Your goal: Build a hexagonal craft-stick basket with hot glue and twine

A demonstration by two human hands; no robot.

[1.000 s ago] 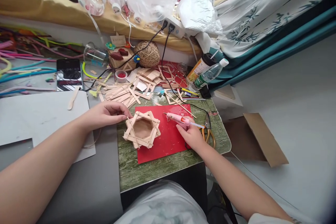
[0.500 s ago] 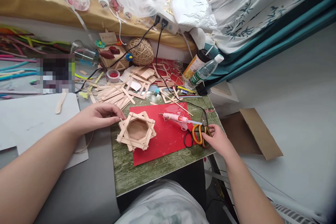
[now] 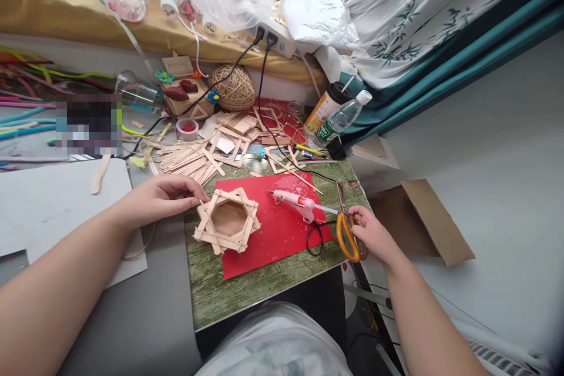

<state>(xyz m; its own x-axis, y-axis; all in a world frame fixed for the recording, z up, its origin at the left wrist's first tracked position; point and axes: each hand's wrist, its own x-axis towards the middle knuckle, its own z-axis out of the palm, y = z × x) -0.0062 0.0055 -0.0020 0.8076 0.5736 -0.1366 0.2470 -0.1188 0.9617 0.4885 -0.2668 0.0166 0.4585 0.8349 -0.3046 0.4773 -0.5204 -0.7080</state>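
Now glue gun [image 3: 294,200] lies released — right grip [image 3: 372,235] closed on scissors [image 3: 343,217], left grip [image 3: 170,195] pinching stick bowl [image 3: 227,241].

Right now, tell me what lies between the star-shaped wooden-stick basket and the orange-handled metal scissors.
In the head view, the pink glue gun lies on the rectangular red sheet between them, with a thin black looped cord nearer the scissors.
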